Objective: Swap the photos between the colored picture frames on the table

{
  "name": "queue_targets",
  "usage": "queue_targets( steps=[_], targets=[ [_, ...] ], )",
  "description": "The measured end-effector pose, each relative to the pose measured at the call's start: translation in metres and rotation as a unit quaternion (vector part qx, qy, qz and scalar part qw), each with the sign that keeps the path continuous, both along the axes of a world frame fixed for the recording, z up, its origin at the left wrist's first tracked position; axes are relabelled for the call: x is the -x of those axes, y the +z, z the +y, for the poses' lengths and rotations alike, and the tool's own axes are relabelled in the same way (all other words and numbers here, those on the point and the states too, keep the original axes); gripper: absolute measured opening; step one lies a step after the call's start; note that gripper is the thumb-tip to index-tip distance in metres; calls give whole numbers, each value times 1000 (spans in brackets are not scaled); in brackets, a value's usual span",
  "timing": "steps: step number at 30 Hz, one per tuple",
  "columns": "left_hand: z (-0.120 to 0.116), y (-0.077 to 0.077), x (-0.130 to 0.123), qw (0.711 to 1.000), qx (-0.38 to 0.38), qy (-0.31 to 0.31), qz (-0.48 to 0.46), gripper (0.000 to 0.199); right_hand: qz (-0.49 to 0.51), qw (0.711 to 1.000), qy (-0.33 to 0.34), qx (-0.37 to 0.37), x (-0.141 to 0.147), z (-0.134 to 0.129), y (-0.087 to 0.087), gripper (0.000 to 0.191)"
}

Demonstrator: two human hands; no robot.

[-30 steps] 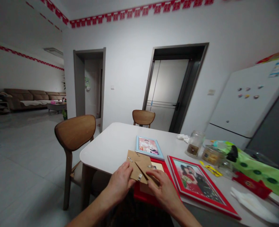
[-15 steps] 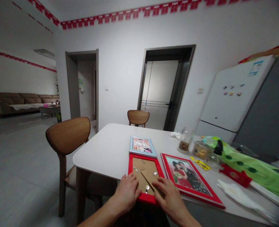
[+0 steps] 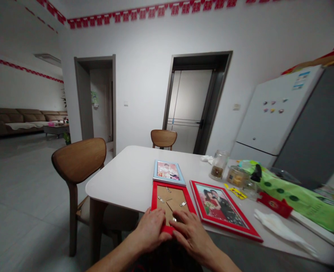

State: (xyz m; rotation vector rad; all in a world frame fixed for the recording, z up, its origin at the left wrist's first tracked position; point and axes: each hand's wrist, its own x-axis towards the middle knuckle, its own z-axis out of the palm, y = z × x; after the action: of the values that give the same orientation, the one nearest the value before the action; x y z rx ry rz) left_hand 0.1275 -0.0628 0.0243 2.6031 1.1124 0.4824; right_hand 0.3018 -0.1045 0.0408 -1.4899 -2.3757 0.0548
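Touching red frame [image 3: 155,198], lower centre: left hand [image 3: 152,228] at left edge, right hand [image 3: 191,228] over brown backing [image 3: 174,197]; hands half-curled, grip unclear.

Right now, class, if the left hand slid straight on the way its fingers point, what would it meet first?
Probably the leftmost metal clip on the brown backing board, since the left hand points roughly that way. Depth is unclear, so the hand could pass just above the clip instead.
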Motion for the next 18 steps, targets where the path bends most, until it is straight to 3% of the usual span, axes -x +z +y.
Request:
queue_targets(
  steps=[9, 15, 18],
  targets=[
    [-1, 4, -1, 1000, -3, 4, 9, 52, 0, 1000, 15, -2, -14, 1, -9, 32],
    [-2, 11, 0, 1000, -6, 3, 15, 50, -16, 988, -149, -26, -29, 39, -14, 37],
    [-2, 12, 0, 1000, -2, 7, 20, 46, -43, 982, -182, -28, -29, 53, -13, 34]
  ],
)
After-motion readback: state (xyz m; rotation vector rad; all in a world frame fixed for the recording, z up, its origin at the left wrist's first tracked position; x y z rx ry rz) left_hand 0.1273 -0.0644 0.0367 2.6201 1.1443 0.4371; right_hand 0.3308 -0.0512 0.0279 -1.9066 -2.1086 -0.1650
